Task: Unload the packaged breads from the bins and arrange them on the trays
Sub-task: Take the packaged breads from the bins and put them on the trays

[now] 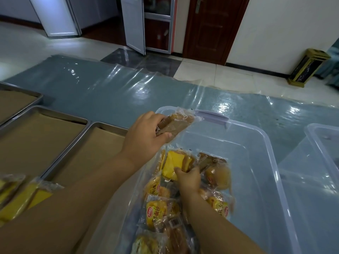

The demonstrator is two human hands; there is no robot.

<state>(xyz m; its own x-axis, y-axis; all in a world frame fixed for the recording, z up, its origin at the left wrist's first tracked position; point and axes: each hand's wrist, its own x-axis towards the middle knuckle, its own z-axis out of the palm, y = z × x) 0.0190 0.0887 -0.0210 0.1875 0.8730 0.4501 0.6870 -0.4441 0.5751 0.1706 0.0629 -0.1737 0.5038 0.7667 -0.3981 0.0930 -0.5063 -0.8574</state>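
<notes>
Crinkly clear wrappers everywhere: the clear plastic bin (266, 162), a rounded-corner rectangle with translucent walls, holds a loose heap of packaged breads (157, 211) along its near left side, glossy film over golden buns, some with red and yellow labels. A round pale bun packet (218, 176) sits at the heap's right edge.

The left hand (145, 132) is up over the bin's far left corner, thumb and fingers pinching a brown bread packet (176, 123), a flat dark slab in clear film, held in the air, tilted, its far end over the rim. Lower down, the right hand (189, 178) is inside the bin, fingers curled onto a yellow cake packet (173, 165), a soft square block on top of the heap.

Left of the bin lie shallow metal trays (55, 114), side by side, each lined with plain brown paper. At the near left edge, yellow wedge packets (22, 197) lie on one of them, partly hidden by the left forearm. A second clear bin (321, 140) stands just right of the first.

All this rests on a grey-blue surface under a wrinkled, shiny transparent sheet (128, 88). Beyond it, a glossy tiled floor (211, 74), a dark wooden door (211, 28), an open white door (134, 24) and a gold-and-black pedestal bin (308, 67) against the wall.
</notes>
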